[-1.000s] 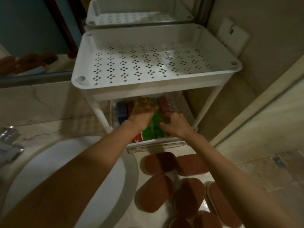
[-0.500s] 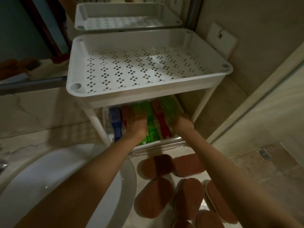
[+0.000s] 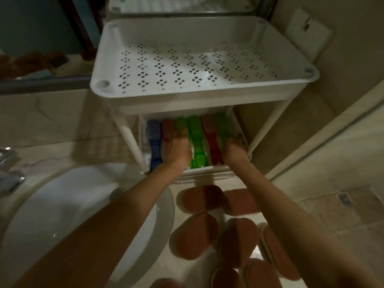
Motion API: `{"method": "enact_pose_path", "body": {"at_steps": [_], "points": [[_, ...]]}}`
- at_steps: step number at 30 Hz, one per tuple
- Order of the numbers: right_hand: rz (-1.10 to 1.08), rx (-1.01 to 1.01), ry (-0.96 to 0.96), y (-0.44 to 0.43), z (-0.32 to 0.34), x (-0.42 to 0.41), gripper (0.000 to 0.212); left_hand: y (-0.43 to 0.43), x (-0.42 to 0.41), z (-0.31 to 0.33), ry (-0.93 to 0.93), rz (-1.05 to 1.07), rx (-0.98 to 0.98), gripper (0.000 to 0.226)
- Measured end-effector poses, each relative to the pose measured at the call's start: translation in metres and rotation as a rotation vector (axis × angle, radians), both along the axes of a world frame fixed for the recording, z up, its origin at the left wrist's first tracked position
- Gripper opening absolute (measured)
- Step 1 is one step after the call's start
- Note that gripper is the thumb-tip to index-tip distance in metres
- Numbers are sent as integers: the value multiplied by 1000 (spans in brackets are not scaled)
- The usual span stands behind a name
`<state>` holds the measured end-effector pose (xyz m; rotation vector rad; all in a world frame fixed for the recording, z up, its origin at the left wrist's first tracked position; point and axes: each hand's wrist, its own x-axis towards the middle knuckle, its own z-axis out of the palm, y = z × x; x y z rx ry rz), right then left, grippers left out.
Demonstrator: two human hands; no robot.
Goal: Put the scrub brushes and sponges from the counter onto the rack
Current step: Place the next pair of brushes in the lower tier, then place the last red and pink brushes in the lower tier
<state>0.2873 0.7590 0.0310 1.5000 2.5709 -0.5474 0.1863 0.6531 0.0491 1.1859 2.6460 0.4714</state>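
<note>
Dim, soft-focus, wide-angle bend at edges.

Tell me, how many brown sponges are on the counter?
8 sponges on the counter: two by the rack, three below them, two lower still, one cut off at the bottom edge. More may lie out of view.

White sink basin (image 3: 62,215) is low on my left, with a round metal drain stopper (image 3: 117,193) near its back edge. Chrome faucet (image 3: 8,169) is at the far left edge, only partly in frame. Above it is a veined marble backsplash (image 3: 41,117), then the mirror (image 3: 41,38), where I see blurry brown shapes reflected. White wall plate (image 3: 307,32) is on the beige wall, upper right. Beige tile floor (image 3: 332,221) is lower right, with a small square floor drain (image 3: 345,199).
</note>
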Motion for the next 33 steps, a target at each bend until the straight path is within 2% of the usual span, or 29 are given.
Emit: {"method": "enact_pose_path", "body": {"at_steps": [3, 6, 11, 16, 19, 21, 26, 29, 33], "points": [[50, 45, 132, -28, 16, 10, 28, -16, 8, 13, -43, 22, 64, 45], [172, 126, 335, -72, 29, 19, 32, -49, 24, 27, -143, 78, 152, 32], [326, -35, 508, -155, 32, 21, 32, -146, 45, 41, -207, 366, 153, 31], [677, -293, 417, -269, 17, 10, 34, -261, 58, 36, -258, 679, 149, 29], [845, -354, 344, -330, 9, 11, 29, -320, 67, 33, -278, 882, 188, 31], [873, -362, 304, -349, -1, 14, 32, -339, 69, 29, -338, 990, 199, 33], [1069, -263, 110, -395, -17, 11, 46, -382, 80, 21, -255, 1055, 122, 31], [1133, -152, 5, -403, -24, 9, 36, -397, 77, 14, -293, 1096, 133, 31], [1136, -74, 46, -402, -15, 5, 21, -414, 66, 6, -311, 1100, 138, 31]]}}
